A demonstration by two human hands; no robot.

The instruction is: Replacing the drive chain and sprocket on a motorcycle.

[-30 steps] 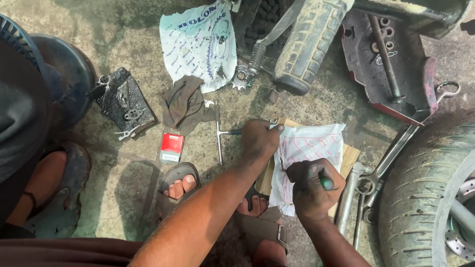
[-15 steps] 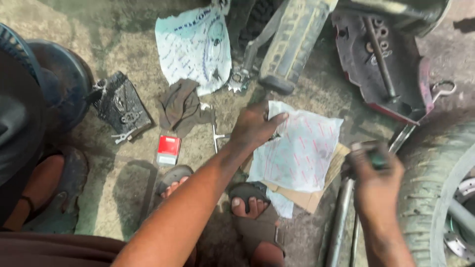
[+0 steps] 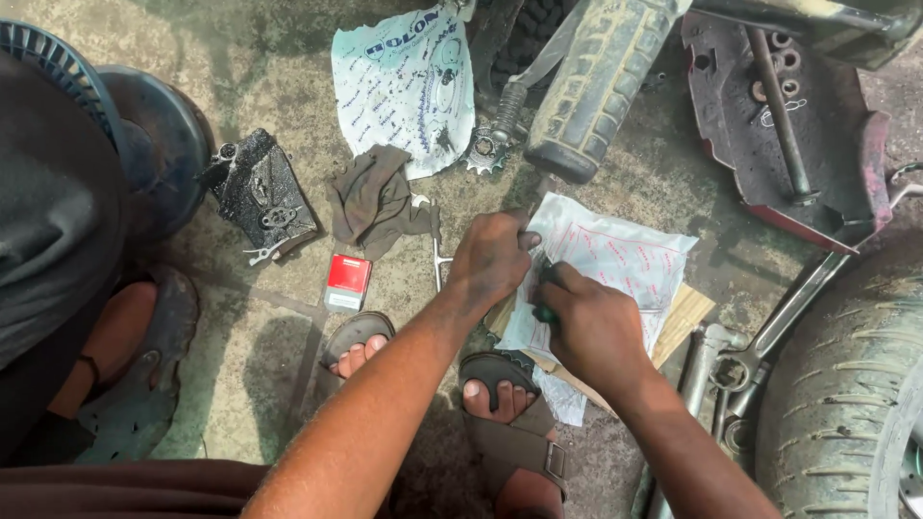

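My left hand (image 3: 492, 258) presses down on the left edge of a white plastic packet with red print (image 3: 620, 261), which lies on a piece of cardboard (image 3: 685, 317) on the concrete floor. My right hand (image 3: 582, 325) is closed around a green-handled tool (image 3: 544, 309) and holds it against the packet, right beside the left hand. The tool's tip is hidden between the two hands. My feet in brown sandals (image 3: 505, 423) are just below the hands.
A second white printed bag (image 3: 409, 82), a small sprocket (image 3: 484, 152), a dirty rag (image 3: 377, 200), a black greasy cover (image 3: 260, 192), a small red box (image 3: 347, 282) and a thin wrench (image 3: 437, 261) lie about. Spanners (image 3: 740, 365) and a tyre (image 3: 851, 384) are at right.
My right hand came back from the spanners at the right to the packet and now holds the green-handled tool against it. My left hand stayed on the packet's left edge.
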